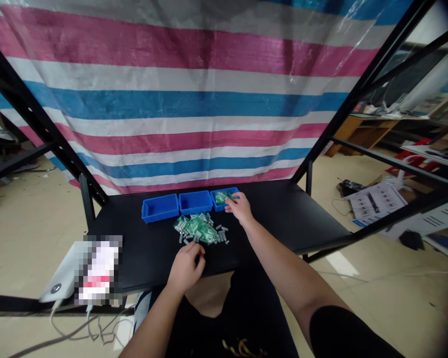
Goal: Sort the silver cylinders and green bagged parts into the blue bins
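A loose pile of small green and whitish-grey pieces [198,227], perhaps tiny circuit boards or packets, lies on the black table. My left hand [187,264] rests at the pile's near edge, its fingers curled in; whatever they may hold is hidden. Over the near right side of the right-hand blue bin [220,208] is my right hand [239,206], thumb and fingers drawn together beside more green pieces [220,197] inside that bin. What sits between those fingertips is too small to make out.
In line with that bin stand a middle blue bin [196,208] and a left blue bin [160,214]. A striped plastic sheet [194,104] hangs behind the black table [283,214]. Black frame posts flank it. At front left lie a white power bank [61,278], a pixelated screen and cables.
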Available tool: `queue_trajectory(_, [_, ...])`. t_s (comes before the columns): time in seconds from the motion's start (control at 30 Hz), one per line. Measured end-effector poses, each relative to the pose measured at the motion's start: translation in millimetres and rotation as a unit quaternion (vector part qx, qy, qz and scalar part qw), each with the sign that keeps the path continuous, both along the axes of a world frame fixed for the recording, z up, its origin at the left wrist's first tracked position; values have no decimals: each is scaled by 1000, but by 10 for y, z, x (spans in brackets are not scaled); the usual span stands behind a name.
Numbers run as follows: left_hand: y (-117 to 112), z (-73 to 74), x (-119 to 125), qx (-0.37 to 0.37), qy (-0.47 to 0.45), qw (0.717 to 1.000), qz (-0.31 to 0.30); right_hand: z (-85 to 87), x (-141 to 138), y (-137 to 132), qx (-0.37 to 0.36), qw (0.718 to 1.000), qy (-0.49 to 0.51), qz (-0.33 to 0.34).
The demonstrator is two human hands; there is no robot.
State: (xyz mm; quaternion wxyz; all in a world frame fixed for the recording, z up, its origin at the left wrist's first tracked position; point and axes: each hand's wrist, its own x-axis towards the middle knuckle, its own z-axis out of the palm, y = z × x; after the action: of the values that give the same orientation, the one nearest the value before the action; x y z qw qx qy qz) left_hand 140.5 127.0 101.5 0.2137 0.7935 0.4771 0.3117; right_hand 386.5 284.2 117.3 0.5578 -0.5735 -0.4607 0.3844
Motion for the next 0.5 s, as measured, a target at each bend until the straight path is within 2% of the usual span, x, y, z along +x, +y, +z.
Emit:
queue_trajectory(0.07, [-1,2,2,1,-1,1000,2,-9,74,30,1,992,-124,-36])
queue_trajectory(0.13, [0,2,3,3,0,1000,4,-2,103,14,43,967,-246,-51])
queue_trajectory(0.23, [5,1,3,4,1,1000,3,47,65,-45,127,913,-386,-46])
queue_trajectory(0.3, [8,1,1,3,-1,1000,1,88,14,-69,158,874,-460,-28])
queue_trajectory(0.4, [8,4,-1,3,-2,1000,-1,126,-35,-46,130,836,-533,7])
queue_trajectory(0.5, [5,6,0,4,-4,1000,-1,153,-30,9,67,825,-559,50])
